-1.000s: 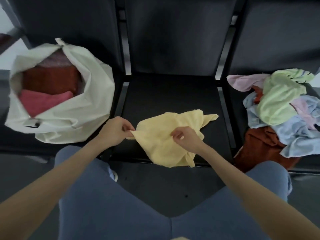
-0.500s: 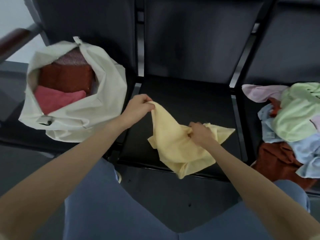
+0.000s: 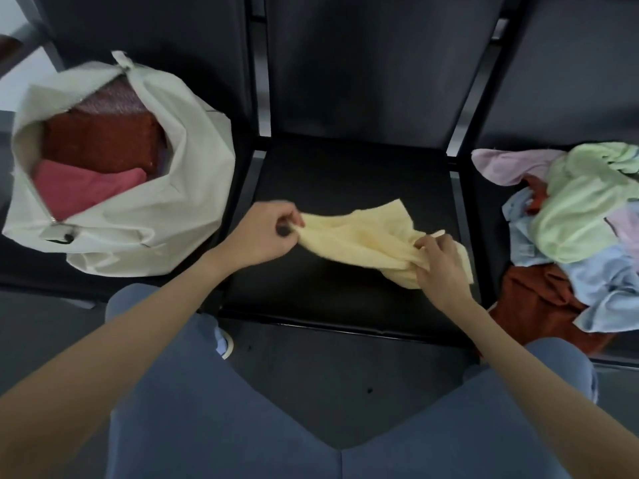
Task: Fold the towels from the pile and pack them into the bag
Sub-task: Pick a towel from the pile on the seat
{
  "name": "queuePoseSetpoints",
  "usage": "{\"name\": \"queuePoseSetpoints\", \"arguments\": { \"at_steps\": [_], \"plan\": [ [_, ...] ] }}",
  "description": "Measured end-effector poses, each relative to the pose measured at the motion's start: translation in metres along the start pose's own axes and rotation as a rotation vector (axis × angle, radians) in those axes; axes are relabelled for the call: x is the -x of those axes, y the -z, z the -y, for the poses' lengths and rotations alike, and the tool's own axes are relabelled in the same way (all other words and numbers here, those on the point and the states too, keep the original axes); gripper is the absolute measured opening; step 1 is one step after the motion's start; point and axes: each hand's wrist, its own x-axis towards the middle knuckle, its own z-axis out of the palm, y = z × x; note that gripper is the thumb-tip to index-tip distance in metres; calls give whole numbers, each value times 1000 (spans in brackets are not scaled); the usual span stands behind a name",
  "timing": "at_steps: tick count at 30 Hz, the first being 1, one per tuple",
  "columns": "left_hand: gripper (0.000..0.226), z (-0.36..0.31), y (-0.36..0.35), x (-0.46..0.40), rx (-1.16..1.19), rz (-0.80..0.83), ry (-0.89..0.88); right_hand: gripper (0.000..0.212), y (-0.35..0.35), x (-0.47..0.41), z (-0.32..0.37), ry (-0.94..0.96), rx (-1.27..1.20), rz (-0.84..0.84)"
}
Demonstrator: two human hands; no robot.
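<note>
- Head view: the left hand (image 3: 266, 233) pinches one end of the yellow towel (image 3: 363, 236) between thumb and curled fingers.
- The right hand (image 3: 439, 267) grips the towel's other, bunched end, fingers curled into the cloth.
- The towel stretches crumpled between both hands, over the black middle seat (image 3: 345, 299); whether it touches the seat I cannot tell.
- The white bag (image 3: 166, 216) stands open on the left seat, holding a folded red towel (image 3: 86, 188), a rust-brown one (image 3: 100, 140) and a mauve one behind.
- The pile of towels (image 3: 581, 229), green, blue, pink and rust, lies on the right seat.
- Blue-trousered knees (image 3: 224, 426) fill the foreground.
</note>
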Motion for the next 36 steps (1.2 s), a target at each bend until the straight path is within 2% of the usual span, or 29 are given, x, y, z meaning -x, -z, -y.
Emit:
{"name": "queuePoseSetpoints", "arguments": {
  "at_steps": [4,6,8,10,13,18,20,22,25,28,32,36],
  "plan": [
    [12,44,-24,34,-209,264,36,35,-15,20,1,90,46,255],
    [13,55,-30,44,-249,323,53,27,-16,25,7,96,-3,280],
    [16,60,-33,48,-271,357,65,34,-15,24,13,81,-18,256],
    [19,64,-36,49,-279,374,87,39,-14,20,19,77,-9,141],
    [27,68,-42,50,-306,365,117,23,-14,7,25,39,-40,58],
    [24,65,-56,47,-368,274,147,6,-14,-3,22,95,-162,279],
    [29,65,-62,46,-403,239,173,22,-16,4,18,146,-133,305],
    [32,65,-67,45,-424,255,205,46,-19,10,14,155,-104,278],
    [32,61,-70,42,-438,276,247,56,-19,12,11,122,-90,134],
    [31,58,-70,42,-424,278,283,52,-18,5,2,46,-45,-81],
    [22,57,-70,42,-375,263,311,31,-13,-9,-12,-93,-143,36],
    [16,54,-65,43,-342,221,297,13,0,-6,-13,-156,-310,-115]
  ]
}}
